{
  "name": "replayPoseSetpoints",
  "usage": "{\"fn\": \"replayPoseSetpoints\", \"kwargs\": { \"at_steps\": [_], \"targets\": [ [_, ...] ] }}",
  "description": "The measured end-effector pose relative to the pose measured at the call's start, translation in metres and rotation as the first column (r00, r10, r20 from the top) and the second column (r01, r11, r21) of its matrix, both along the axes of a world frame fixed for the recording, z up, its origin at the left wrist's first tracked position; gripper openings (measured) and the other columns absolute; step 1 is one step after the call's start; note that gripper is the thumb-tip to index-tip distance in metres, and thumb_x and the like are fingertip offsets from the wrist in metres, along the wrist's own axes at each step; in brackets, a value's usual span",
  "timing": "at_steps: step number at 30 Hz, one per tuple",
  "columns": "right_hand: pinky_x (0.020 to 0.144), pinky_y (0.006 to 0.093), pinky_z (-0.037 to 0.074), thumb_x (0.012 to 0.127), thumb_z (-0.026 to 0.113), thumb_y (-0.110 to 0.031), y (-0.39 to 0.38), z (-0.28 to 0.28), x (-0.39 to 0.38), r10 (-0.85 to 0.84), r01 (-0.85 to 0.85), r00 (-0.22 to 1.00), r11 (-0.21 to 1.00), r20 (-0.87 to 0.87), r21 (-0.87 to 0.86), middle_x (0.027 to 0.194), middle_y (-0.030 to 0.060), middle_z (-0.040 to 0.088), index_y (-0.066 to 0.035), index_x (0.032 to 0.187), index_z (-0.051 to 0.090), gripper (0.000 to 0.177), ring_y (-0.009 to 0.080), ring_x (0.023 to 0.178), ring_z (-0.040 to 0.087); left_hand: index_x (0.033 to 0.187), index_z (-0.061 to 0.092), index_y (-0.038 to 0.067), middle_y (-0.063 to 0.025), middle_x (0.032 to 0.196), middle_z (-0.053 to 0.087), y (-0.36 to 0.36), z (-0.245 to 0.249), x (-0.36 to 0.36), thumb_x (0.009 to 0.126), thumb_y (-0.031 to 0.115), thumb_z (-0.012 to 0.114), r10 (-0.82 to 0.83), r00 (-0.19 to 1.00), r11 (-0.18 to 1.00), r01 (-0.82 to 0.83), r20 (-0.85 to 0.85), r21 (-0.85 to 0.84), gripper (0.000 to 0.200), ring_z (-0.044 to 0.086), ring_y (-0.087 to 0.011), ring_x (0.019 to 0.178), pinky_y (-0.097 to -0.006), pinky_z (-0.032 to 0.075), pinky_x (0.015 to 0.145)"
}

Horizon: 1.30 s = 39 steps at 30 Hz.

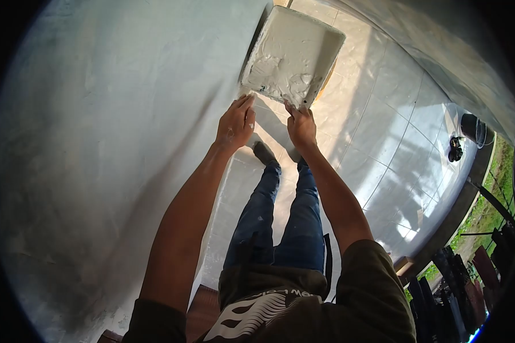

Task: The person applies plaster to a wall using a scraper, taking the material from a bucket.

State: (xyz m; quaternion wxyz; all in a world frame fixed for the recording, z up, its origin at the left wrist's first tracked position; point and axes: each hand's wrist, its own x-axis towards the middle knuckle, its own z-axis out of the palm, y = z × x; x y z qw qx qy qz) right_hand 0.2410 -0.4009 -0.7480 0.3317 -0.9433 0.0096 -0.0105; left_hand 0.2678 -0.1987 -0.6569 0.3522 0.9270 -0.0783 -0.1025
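A shallow rectangular tray [326, 43] with a raised rim lies ahead of me, close to the wall. Thick white paste [286, 63] coats its inside, smooth at the far part and lumpy near me. My left hand [236, 123] is closed at the tray's near left corner, fingers together, with white smears on its skin. At the near right corner, my right hand [301, 127] grips the rim, fingers bent around it. The undersides of both grips are hidden from view.
A smooth grey-white wall [114, 103] rises along my left. Glossy floor tiles [383, 120] stretch right, with sunlit patches. A dark bucket [473, 128] and a small black object [455, 148] sit near the floor's right edge. Dark hanging pieces [458, 280] and grass lie beyond.
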Motion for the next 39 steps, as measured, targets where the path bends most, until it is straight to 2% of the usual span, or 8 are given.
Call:
{"fn": "replayPoseSetpoints", "kwargs": {
  "at_steps": [3, 5, 12, 18, 22, 31, 37, 39],
  "targets": [
    [0.077, 0.0472, 0.055, 0.080, 0.061, -0.004, 0.004, -0.032, 0.001, 0.086, -0.095, 0.993, 0.989, -0.085, -0.109, 0.097, 0.0150, 0.058, -0.004, 0.101, 0.067, 0.022, 0.0357, 0.096, 0.058, 0.126, 0.058, -0.008, -0.0244, 0.132, 0.058, 0.003, -0.026, -0.017, 0.097, 0.017, 0.041, 0.046, 0.997, 0.999, -0.047, -0.064, -0.017, 0.042, 0.051, -0.0373, 0.129, -0.0416, 0.039, 0.110],
    [0.076, 0.0438, 0.058, 0.080, 0.061, -0.006, 0.004, -0.045, 0.004, 0.099, -0.107, 0.993, 0.981, -0.056, -0.160, 0.098, 0.0125, 0.056, -0.004, 0.085, 0.065, 0.007, 0.0331, 0.099, 0.058, 0.126, 0.058, -0.008, -0.0248, 0.132, 0.058, 0.003, -0.039, -0.027, 0.097, 0.017, 0.040, 0.061, 0.994, 0.998, -0.064, -0.096, -0.028, 0.042, 0.050, -0.0374, 0.129, -0.0419, 0.039, 0.110],
    [0.071, 0.0417, 0.057, 0.080, 0.061, -0.005, -0.022, -0.054, 0.010, 0.209, -0.193, 0.975, 0.964, 0.070, -0.183, 0.096, 0.0117, 0.055, -0.002, 0.082, 0.063, 0.004, 0.0317, 0.093, 0.057, 0.130, 0.055, -0.006, -0.0242, 0.135, 0.055, -0.005, -0.069, -0.040, 0.097, 0.018, 0.038, 0.076, 0.977, 0.996, -0.085, -0.198, -0.035, 0.044, 0.048, -0.0371, 0.131, -0.0412, 0.037, 0.112],
    [0.073, 0.0405, 0.055, 0.079, 0.061, -0.007, -0.019, -0.082, 0.003, 0.321, -0.305, 0.947, 0.903, 0.002, -0.301, 0.097, 0.0107, 0.054, -0.003, 0.085, 0.064, 0.008, 0.0295, 0.095, 0.056, 0.127, 0.058, -0.006, -0.0233, 0.132, 0.058, -0.022, -0.092, -0.036, 0.096, 0.018, 0.042, 0.074, 0.980, 0.994, -0.088, -0.186, -0.070, 0.042, 0.050, -0.0374, 0.129, -0.0425, 0.039, 0.110],
    [0.074, 0.0414, 0.054, 0.077, 0.062, -0.004, -0.007, -0.085, -0.004, 0.300, -0.279, 0.953, 0.923, 0.042, -0.266, 0.092, 0.0111, 0.054, -0.004, 0.075, 0.061, 0.002, 0.0307, 0.094, 0.056, 0.127, 0.058, -0.005, -0.0232, 0.132, 0.058, -0.022, -0.097, -0.038, 0.096, 0.018, 0.042, 0.055, 0.978, 0.995, -0.070, -0.201, -0.072, 0.042, 0.050, -0.0373, 0.129, -0.0431, 0.040, 0.109],
    [0.076, 0.0424, 0.053, 0.079, 0.062, -0.006, -0.005, -0.062, -0.014, 0.280, -0.280, 0.959, 0.933, -0.034, -0.226, 0.090, 0.0101, 0.055, -0.003, 0.080, 0.063, 0.003, 0.0304, 0.091, 0.056, 0.126, 0.058, -0.005, -0.0230, 0.132, 0.058, -0.013, -0.101, -0.037, 0.096, 0.019, 0.042, 0.068, 0.970, 0.995, -0.085, -0.233, -0.062, 0.042, 0.050, -0.0370, 0.129, -0.0427, 0.040, 0.109],
    [0.072, 0.0425, 0.054, 0.077, 0.064, -0.005, -0.005, -0.045, -0.026, 0.275, -0.272, 0.961, 0.942, -0.010, -0.199, 0.087, 0.0093, 0.056, -0.002, 0.093, 0.069, 0.017, 0.0290, 0.089, 0.056, 0.126, 0.058, -0.005, -0.0226, 0.132, 0.058, -0.013, -0.102, -0.035, 0.096, 0.018, 0.042, 0.066, 0.971, 0.994, -0.083, -0.229, -0.065, 0.042, 0.051, -0.0366, 0.129, -0.0421, 0.040, 0.109],
    [0.072, 0.0428, 0.053, 0.076, 0.065, -0.004, 0.000, -0.035, -0.023, 0.186, -0.183, 0.982, 0.981, 0.027, -0.069, 0.088, 0.0098, 0.055, -0.003, 0.092, 0.069, 0.017, 0.0297, 0.089, 0.056, 0.126, 0.058, -0.005, -0.0227, 0.132, 0.058, -0.015, -0.102, -0.034, 0.096, 0.018, 0.041, 0.065, 0.972, 0.994, -0.082, -0.226, -0.067, 0.042, 0.051, -0.0366, 0.129, -0.0420, 0.040, 0.109]
  ]
}}
